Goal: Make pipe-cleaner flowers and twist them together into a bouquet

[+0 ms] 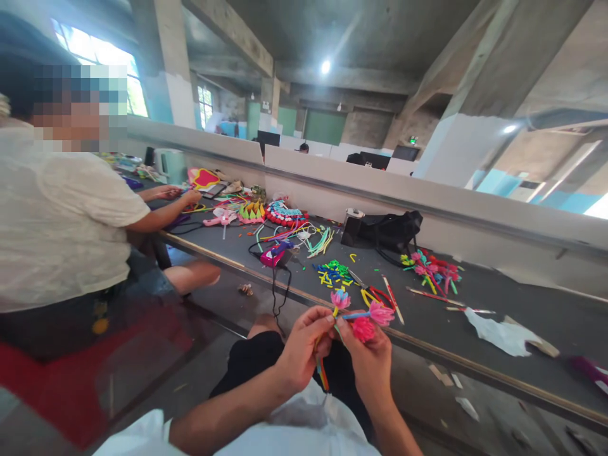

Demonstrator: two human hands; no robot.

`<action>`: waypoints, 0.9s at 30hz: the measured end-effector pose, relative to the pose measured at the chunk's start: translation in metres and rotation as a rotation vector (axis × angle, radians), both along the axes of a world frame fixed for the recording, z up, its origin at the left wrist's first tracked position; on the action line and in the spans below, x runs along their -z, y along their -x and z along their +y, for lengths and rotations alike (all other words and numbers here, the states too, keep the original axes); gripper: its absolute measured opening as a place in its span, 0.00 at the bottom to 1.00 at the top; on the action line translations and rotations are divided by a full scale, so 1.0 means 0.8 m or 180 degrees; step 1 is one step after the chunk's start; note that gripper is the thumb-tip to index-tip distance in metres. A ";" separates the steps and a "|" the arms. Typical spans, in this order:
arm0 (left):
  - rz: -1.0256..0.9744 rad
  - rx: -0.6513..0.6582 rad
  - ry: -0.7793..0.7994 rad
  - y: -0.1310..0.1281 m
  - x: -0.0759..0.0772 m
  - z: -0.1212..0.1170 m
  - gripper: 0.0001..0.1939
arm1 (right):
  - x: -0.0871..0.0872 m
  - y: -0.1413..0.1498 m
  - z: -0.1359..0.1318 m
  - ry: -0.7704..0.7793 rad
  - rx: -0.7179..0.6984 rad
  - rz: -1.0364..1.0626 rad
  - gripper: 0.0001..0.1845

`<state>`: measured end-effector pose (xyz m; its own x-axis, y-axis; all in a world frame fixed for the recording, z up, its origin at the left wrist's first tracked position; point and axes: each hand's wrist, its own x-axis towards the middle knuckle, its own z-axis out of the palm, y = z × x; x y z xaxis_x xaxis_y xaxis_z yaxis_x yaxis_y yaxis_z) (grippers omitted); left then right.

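Note:
My left hand (306, 348) and my right hand (373, 361) meet above my lap, close to the table's front edge. Both are closed on a small bunch of handmade artificial flowers. Its heads are a blue-and-pink flower (341, 299), a light pink flower (381, 313) on a blue stem, and a deep pink flower (363, 329) by my right fingers. My left fingers wrap the stems (323, 373), whose coloured ends stick out below. My right thumb and fingers pinch near the stem joint; the exact contact is partly hidden.
On the dark table (427, 342) lie cut tube pieces (335, 273), scissors (377, 299), a pink-purple glue gun (275, 253) with a cord, more flowers (432, 271), a black bag (392, 233) and white paper (498, 332). A co-worker (61, 215) sits at left.

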<state>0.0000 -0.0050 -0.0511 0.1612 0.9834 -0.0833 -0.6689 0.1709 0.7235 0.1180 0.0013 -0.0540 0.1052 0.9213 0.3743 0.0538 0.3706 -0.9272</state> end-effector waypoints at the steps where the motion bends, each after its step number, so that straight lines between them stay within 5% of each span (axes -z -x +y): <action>1: -0.0018 0.0046 -0.0018 -0.001 0.000 0.001 0.15 | 0.001 -0.004 0.002 -0.0018 -0.0012 -0.0017 0.10; 8: 0.0221 0.0656 -0.0226 0.001 -0.004 0.009 0.14 | -0.002 -0.032 0.018 0.0143 -0.0291 -0.0024 0.11; 18: 0.0979 -0.0008 -0.0471 0.008 0.005 0.019 0.18 | 0.002 -0.031 0.024 0.0254 -0.0312 -0.0025 0.12; 27: 0.0343 0.0031 -0.0240 0.014 0.006 0.021 0.13 | -0.002 -0.031 0.011 0.0016 -0.0625 -0.0531 0.09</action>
<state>-0.0115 0.0118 -0.0562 0.1649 0.9860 -0.0266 -0.5850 0.1195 0.8022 0.1424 0.0105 -0.0524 -0.1386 0.9199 0.3669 0.1336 0.3844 -0.9134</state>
